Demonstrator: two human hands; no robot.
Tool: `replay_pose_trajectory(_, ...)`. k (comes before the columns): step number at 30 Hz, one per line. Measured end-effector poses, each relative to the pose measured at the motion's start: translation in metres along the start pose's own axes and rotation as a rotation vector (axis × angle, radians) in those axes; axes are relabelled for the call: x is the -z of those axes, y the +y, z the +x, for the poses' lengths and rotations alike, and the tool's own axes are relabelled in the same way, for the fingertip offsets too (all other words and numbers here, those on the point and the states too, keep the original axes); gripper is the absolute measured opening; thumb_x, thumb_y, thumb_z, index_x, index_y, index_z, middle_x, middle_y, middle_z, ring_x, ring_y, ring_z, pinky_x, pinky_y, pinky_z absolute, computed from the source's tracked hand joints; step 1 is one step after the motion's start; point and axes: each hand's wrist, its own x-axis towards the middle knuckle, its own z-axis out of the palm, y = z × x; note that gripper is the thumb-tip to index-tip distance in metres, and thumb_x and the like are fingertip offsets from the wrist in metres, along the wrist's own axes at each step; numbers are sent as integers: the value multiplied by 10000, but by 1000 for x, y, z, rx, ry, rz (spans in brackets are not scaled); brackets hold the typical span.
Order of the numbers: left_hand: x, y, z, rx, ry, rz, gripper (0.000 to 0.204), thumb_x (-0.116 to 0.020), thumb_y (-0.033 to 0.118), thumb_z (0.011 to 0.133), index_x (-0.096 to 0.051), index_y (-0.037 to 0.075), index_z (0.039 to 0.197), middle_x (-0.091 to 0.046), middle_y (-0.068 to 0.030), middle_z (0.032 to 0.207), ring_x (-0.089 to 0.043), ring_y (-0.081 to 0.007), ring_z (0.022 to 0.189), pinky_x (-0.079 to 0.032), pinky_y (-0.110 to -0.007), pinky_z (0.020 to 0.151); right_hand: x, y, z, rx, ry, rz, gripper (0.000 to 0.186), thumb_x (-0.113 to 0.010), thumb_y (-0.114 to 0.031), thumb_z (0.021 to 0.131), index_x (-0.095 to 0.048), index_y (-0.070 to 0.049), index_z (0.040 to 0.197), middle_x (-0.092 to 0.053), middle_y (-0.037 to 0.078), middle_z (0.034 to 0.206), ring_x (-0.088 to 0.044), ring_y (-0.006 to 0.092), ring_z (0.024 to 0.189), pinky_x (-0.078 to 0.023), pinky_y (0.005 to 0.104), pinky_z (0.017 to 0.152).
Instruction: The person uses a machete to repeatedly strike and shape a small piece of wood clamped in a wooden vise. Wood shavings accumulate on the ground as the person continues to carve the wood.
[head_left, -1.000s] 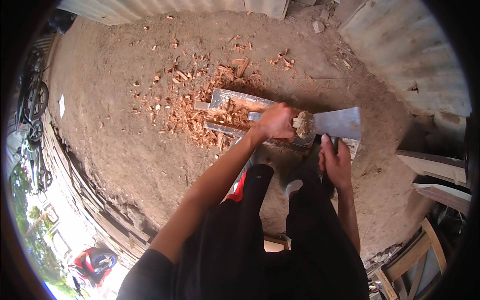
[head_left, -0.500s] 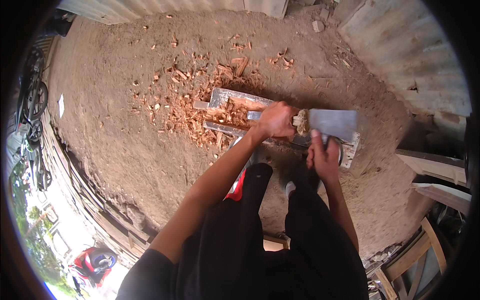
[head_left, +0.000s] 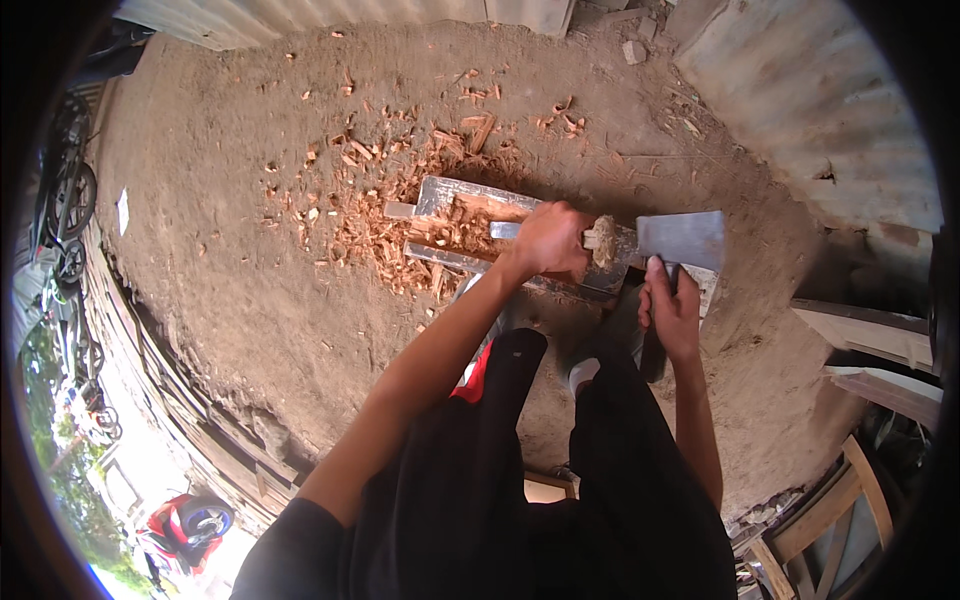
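Note:
My left hand point(head_left: 553, 243) is closed round a chisel point(head_left: 504, 230). Its metal blade points left, and the frayed, flattened end of its wooden handle sticks out on the right. Beneath lies a weathered low wooden bench point(head_left: 480, 190), with reddish cut wood and chips about the blade. My right hand point(head_left: 674, 310) grips the dark handle of a broad-bladed hatchet point(head_left: 682, 238). The wide grey head is apart from the chisel's handle end, a little to its right. Where the chisel's edge meets the wood is partly hidden by chips.
Reddish wood chips point(head_left: 385, 235) cover the dirt floor left of and beyond the bench. Corrugated metal sheets point(head_left: 820, 110) stand at the far right. Boards point(head_left: 870, 320) and a wooden frame point(head_left: 835, 515) lie on the right. Motorbikes, one red point(head_left: 185, 530), stand at the left.
The hatchet has moved slightly right, away from the chisel's handle end, and my right hand has shifted right with it. My left hand and the chisel stay almost in place.

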Motion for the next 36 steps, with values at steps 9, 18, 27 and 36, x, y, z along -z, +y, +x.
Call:
replay_pose_trajectory(9, -6, 0, -2, 66, 6, 20, 259, -703, 214, 629, -717, 32, 813, -705, -236, 768, -708, -436, 789, -573, -508, 760, -4, -2, -3, 3, -45, -106, 378, -572, -344, 1081, -507, -45, 859, -509, 17, 614, -502, 113, 444, -423, 299, 412)
replay_pose_trajectory(18, -6, 0, 0, 42, 19, 54, 245, -683, 186, 635, -719, 26, 818, -696, -251, 765, -703, -438, 764, -578, -501, 738, -2, -6, 0, -44, -56, -60, 397, -592, -361, 1069, -519, -38, 849, -512, 26, 587, -513, 119, 438, -428, 300, 407)
replay_pose_trajectory(27, -4, 2, -2, 50, 54, 85, 225, -676, 190, 633, -702, 30, 790, -685, -232, 720, -700, -439, 760, -567, -511, 720, -9, -8, -3, -80, -10, -15, 397, -599, -359, 1067, -513, -35, 855, -516, 23, 588, -512, 119, 436, -424, 309, 398)
replay_pose_trajectory(36, 1, -1, 0, 12, 116, 41, 241, -678, 196, 653, -711, 46, 839, -698, -230, 753, -707, -430, 772, -568, -508, 723, -15, -10, 2, -62, 27, 54, 402, -621, -359, 1056, -558, -18, 853, -528, 28, 577, -509, 119, 421, -417, 298, 394)
